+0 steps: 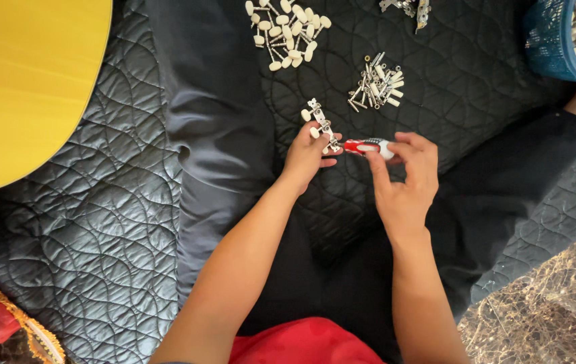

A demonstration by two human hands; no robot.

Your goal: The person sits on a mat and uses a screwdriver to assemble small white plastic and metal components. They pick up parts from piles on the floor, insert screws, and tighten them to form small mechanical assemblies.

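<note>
The landmark is the tuner strip [321, 126], a metal plate carrying white knobs, lying tilted on the dark quilted mat [99, 222].

Nearest the camera, a red cloth [305, 347] lies between the forearms. Beyond it, the left hand [307, 156] is closed on the near end of the tuner strip, fingers wrapped under it. The right hand [406, 178] is just right of the strip, its fingers pinched round a small red-and-white screwdriver [369, 146]; the tip points left and meets the strip's near end.

Step in hand, as judged: driving or loosening a fastener on the strip. The next move calls for a steady left-hand hold and the tip kept seated while the handle is turned.

Beyond the strip, to its right, lies a pile of metal posts [377, 84]. Farther on, a pile of white-knobbed pegs [288, 32]. Far right of the strip stands a blue basket [551, 40]; far left, a yellow surface [25, 81].
</note>
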